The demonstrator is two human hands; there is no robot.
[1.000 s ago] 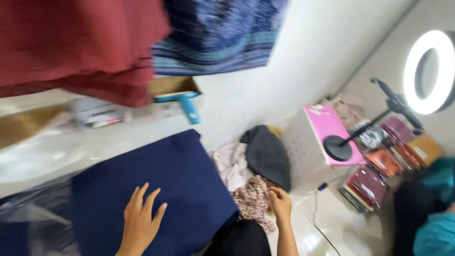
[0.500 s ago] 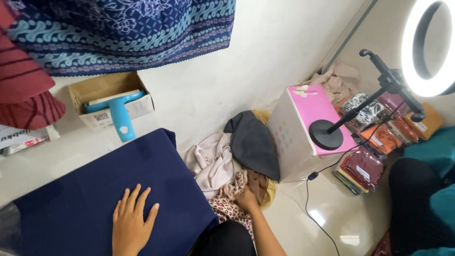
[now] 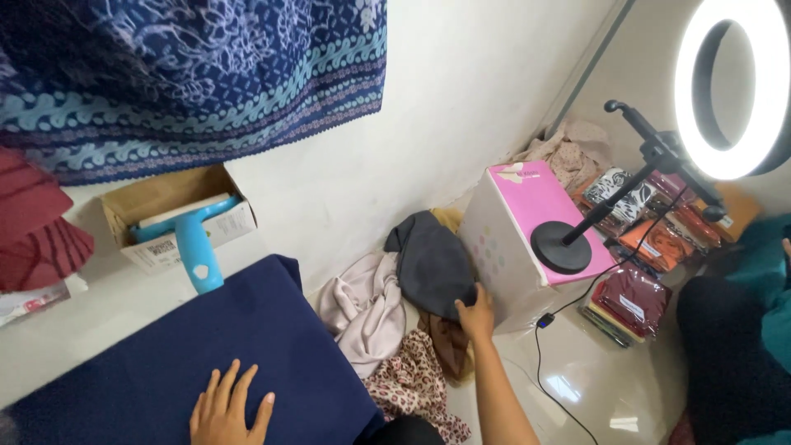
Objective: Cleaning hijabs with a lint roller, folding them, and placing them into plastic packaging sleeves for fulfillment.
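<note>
— Dark grey soft cloth [image 3: 432, 264] is what our right hand [image 3: 476, 315] reaches; it lies on top of the heap of clothes on the floor, against the white wall and just beside the pink-topped white box [image 3: 527, 239].

— Have we got hold of it?

— Our fingers [image 3: 470, 306] touch its lower edge, curled, but we cannot tell whether they grip it. It has not been lifted off the heap.

— And our left hand [image 3: 229, 408]?

— Flat, fingers spread apart, pressing on the navy blue fabric [image 3: 247, 346] laid over the counter, holding nothing.

— What else is in the heap?

— A pale pink garment [image 3: 362, 309] and a leopard-print cloth [image 3: 412, 379], both untouched, so by our judgement the sorting is at an early point, with most left to do.
</note>
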